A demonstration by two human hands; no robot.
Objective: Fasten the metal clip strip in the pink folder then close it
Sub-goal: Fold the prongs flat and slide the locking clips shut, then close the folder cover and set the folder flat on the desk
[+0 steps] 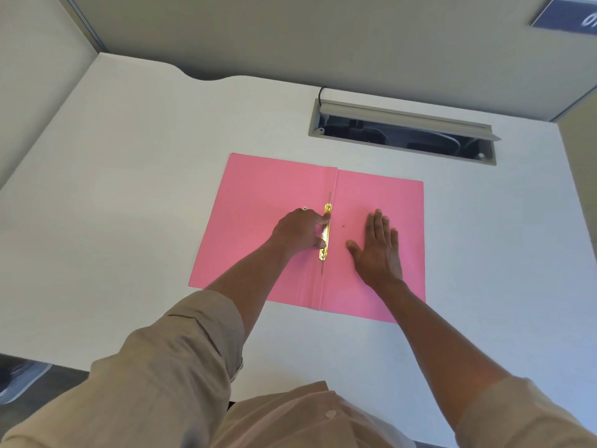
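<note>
Two hands point(298, 229) point(378, 250) on open pink folder point(258, 202)

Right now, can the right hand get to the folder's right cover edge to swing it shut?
Probably yes. The right hand lies flat and empty on the right cover of the pink folder, with bare cover out to its edge. The left hand on the metal clip strip would block closing.

Open folder point(265, 202) lying flat on the bench point(129, 189); clip strip point(326, 234) along its central fold; cable hatch point(403, 134) behind it, at the bench's rear edge.
</note>
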